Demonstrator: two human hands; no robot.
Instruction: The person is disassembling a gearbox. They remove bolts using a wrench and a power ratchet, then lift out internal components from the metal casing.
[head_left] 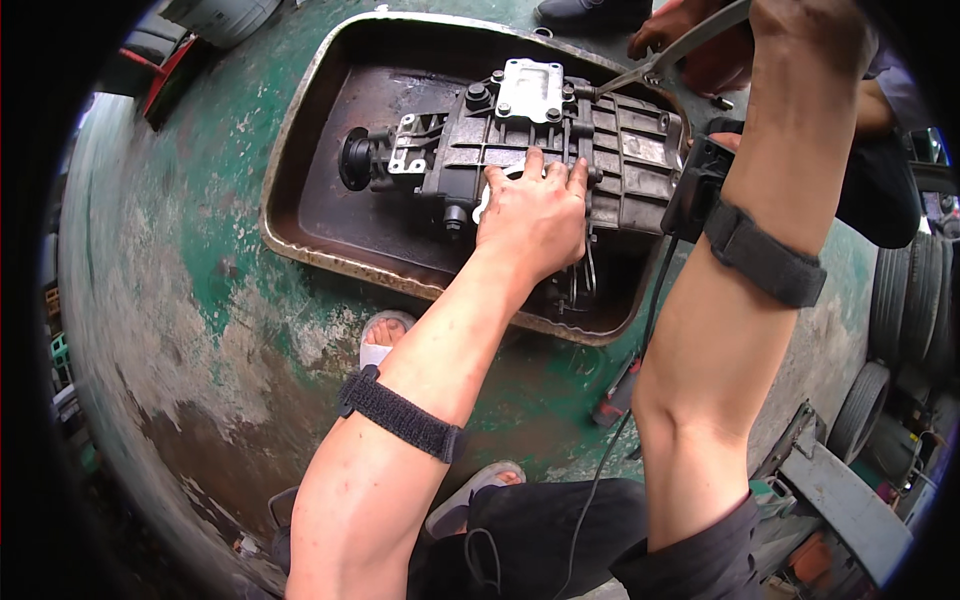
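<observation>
On a worn green workshop floor, with tyres off to the right, saw a deep brown tray with a pale, chipped rim. Found the gearbox lying inside, nearer the tray's right edge than its left, with a black round flange pointing toward the left edge. Rested the left hand palm down on the near side of the gearbox, fingers spread wide beside a pale ring, gripping nothing. Had the right hand beyond the tray's far right corner, seemingly closed round the upper end of a long grey tool, though partly cut off at the top of the view. Saw the tool's tip near the right side of the pale cover plate, toward the tray's far edge; could not tell contact from a slight gap. Noted another person's hand just behind the tool.

Judged the step in hand as working the tool beside the cover plate, with the left hand steadying the gearbox. Judged the next move to call for a sure seat of the tip, firm weight through the left palm against rocking, and clear room for the other person's fingers
</observation>
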